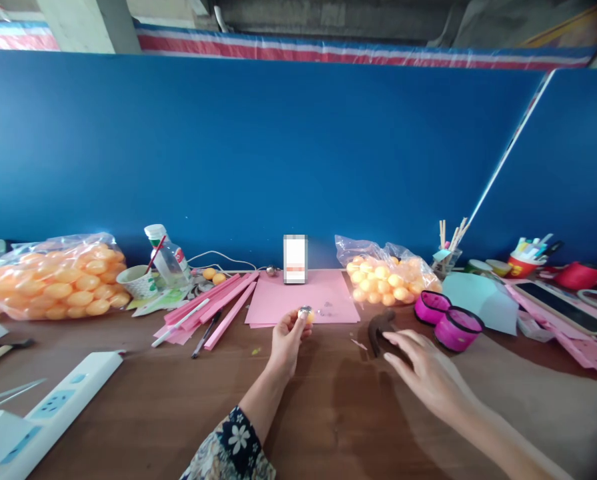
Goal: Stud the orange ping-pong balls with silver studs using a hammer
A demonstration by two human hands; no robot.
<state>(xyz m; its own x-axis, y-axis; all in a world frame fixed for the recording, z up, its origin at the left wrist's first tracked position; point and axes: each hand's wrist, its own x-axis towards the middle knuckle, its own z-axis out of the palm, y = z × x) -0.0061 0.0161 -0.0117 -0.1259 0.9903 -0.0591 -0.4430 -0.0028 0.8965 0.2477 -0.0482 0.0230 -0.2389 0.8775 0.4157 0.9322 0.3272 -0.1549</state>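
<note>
My left hand (289, 339) pinches a small ball (307, 315) between thumb and fingers, just over the near edge of the pink paper sheets (271, 303). The ball is yellow-orange with a silvery patch on top. To the right, my right hand (423, 367) has its thumb and fingers apart beside a dark brown curved object (375, 333) lying on the table. Whether the fingertips touch that object I cannot tell. Beyond it lies a clear plastic bag of orange balls (383, 280). Two magenta rings with black edges (458, 329) stand right of the bag.
On the left are a larger bag of orange balls (68, 283), a paper cup (138, 282), a plastic bottle (171, 260), pink strips (233, 313), a pen (205, 333) and a white power strip (68, 407). A phone (563, 307) and a red pen cup (523, 267) sit right. Behind rises a blue partition (278, 153).
</note>
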